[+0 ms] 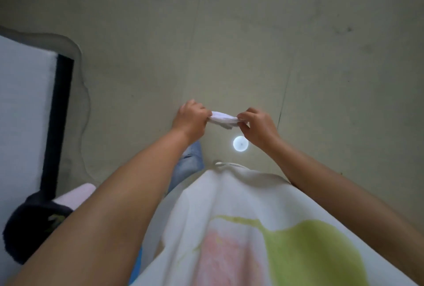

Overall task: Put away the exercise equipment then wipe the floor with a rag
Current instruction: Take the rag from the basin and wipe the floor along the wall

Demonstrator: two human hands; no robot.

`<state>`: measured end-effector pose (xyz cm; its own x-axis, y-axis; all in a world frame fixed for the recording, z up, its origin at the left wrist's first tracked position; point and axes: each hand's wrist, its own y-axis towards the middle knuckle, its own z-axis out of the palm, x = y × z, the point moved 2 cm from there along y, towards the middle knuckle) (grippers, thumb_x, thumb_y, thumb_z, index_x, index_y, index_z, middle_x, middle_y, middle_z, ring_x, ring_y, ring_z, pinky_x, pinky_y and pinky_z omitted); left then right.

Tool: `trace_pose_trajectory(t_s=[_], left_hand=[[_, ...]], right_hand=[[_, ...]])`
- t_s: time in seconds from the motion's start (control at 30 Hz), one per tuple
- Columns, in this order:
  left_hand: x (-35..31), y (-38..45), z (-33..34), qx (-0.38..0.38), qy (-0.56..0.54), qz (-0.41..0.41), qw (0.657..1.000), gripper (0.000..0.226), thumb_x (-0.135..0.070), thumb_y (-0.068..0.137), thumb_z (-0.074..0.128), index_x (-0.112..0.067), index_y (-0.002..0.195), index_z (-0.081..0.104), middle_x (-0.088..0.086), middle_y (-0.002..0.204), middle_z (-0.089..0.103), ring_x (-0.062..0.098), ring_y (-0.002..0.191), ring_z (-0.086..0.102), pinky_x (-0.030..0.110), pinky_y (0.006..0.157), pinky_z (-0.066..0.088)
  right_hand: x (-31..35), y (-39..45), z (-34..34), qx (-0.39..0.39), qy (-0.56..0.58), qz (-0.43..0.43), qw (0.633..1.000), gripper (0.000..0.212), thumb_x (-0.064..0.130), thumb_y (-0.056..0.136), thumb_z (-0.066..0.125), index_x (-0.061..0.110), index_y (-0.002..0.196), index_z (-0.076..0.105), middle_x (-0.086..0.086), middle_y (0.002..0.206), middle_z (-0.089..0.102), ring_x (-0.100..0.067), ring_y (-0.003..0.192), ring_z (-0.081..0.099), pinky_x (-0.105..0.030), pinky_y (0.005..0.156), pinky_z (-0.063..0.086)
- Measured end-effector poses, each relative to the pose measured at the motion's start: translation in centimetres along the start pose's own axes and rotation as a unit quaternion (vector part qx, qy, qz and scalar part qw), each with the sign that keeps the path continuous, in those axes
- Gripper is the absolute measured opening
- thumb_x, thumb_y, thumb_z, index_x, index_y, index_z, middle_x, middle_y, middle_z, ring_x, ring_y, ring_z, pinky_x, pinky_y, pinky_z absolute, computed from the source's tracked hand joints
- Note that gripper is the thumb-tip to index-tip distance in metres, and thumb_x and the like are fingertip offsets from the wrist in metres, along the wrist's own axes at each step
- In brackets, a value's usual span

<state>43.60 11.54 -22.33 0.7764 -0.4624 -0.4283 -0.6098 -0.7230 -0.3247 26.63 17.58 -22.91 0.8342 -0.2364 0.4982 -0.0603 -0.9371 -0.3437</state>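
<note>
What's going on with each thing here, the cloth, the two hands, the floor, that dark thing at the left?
Rag: bunched, held up off the floor, stretched between both hands.
Left hand: fingers pinch the rag's left end.
Right hand: fingers pinch the rag's right end.
Floor: scuffed with dark marks, not being wiped yet.
Round bright spot: a glare on the floor below the hands.
Dark bundle: lying at lower left, untouched.

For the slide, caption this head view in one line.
Both hands, left and right, pinch a white rag above the floor.
</note>
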Motion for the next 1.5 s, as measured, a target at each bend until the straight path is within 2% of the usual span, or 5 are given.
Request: trace_pose_trajectory(t_s=[0.53, 0.73, 0.93, 1.1, 1.5], left_hand=[[0.3, 36.7, -15.5, 0.081, 0.102, 0.209, 0.969, 0.040, 0.006, 0.023, 0.088, -0.011, 0.056, 0.072, 0.003, 0.049, 0.064, 0.027, 0.043, 0.059, 0.022, 0.043, 0.047], [-2.0, 52.4, -22.3, 0.086, 0.097, 0.160, 0.978, 0.023, 0.006, 0.073, 0.066, 0.000, 0.093, 0.074, 0.017, 0.089, 0.073, 0.037, 0.087, 0.062, 0.033, 0.072, 0.047], [-2.6, 68.2, -28.4, 0.094, 0.189, 0.201, 0.957, 0.035, -0.005, 0.020, 0.087, -0.015, 0.048, 0.069, -0.002, 0.047, 0.062, 0.022, 0.046, 0.060, 0.015, 0.046, 0.044], [-3.5, 82.9, -35.2, 0.146, 0.211, 0.152, 0.955, 0.034, -0.007, 0.087, 0.050, -0.012, 0.119, 0.062, 0.006, 0.118, 0.062, 0.027, 0.115, 0.048, 0.031, 0.087, 0.039], [-6.7, 117.6, -49.6, 0.090, 0.225, 0.129, 0.962, 0.037, -0.008, 0.092, 0.042, -0.014, 0.126, 0.054, 0.004, 0.126, 0.056, 0.026, 0.119, 0.044, 0.030, 0.093, 0.036]], right_hand=[[-6.0, 27.7, -17.7, -0.105, 0.031, 0.125, 0.986, 0.015, -0.002, 0.076, 0.059, -0.006, 0.085, 0.070, -0.026, 0.080, 0.064, -0.040, 0.078, 0.060, -0.041, 0.068, 0.048], [-10.2, 40.2, -27.1, -0.086, 0.045, 0.148, 0.984, 0.019, 0.002, 0.081, 0.056, -0.005, 0.093, 0.068, -0.026, 0.093, 0.065, -0.038, 0.091, 0.059, -0.039, 0.075, 0.045], [-13.8, 54.1, -36.2, -0.111, 0.000, 0.110, 0.988, 0.012, 0.002, 0.066, 0.058, 0.000, 0.069, 0.069, -0.021, 0.067, 0.064, -0.036, 0.061, 0.062, -0.033, 0.054, 0.048], [-16.7, 67.4, -45.5, -0.096, -0.065, 0.074, 0.991, 0.006, 0.010, 0.047, 0.058, 0.009, 0.050, 0.063, -0.009, 0.048, 0.057, -0.028, 0.038, 0.055, -0.023, 0.037, 0.041], [-26.7, 97.9, -67.8, -0.172, -0.044, 0.048, 0.983, 0.005, 0.002, 0.051, 0.061, 0.004, 0.055, 0.064, -0.012, 0.051, 0.058, -0.030, 0.043, 0.058, -0.028, 0.047, 0.048]])
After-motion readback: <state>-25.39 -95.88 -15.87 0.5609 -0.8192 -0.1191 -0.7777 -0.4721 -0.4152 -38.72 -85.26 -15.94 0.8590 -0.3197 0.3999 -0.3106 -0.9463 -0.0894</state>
